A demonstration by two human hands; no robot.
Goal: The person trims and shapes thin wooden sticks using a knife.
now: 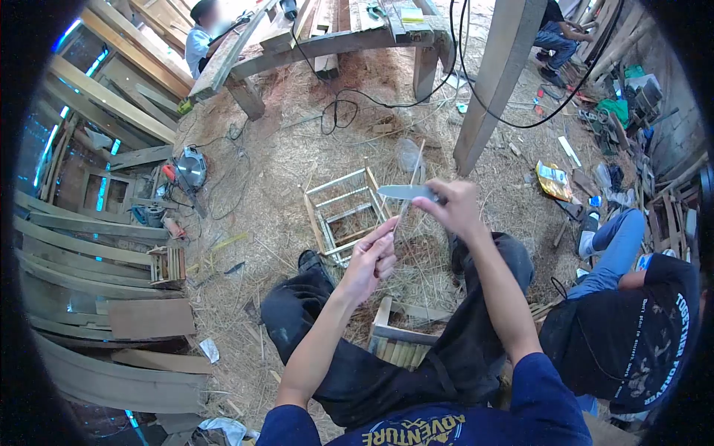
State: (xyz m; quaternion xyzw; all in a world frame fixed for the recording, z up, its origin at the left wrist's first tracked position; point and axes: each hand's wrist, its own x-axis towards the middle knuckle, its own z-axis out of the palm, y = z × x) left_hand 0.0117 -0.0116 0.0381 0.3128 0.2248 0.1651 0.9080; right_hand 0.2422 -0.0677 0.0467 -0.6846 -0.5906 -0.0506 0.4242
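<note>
My left hand is closed around the lower end of a thin wooden strip, which slants up and away from me. In my right hand is a knife, its wide blade pointing left and lying across the strip. Whether the edge bites into the wood I cannot tell. Beyond my hands, a small open wooden frame rests on the ground. Between my legs sits a small piece with bamboo slats, partly hidden by my trousers.
A circular saw lies at left beside stacked planks. A rough wooden bench and a slanting post stand ahead, with black cables hanging. A person in a black shirt sits close at right; others are farther off. Shavings cover the ground.
</note>
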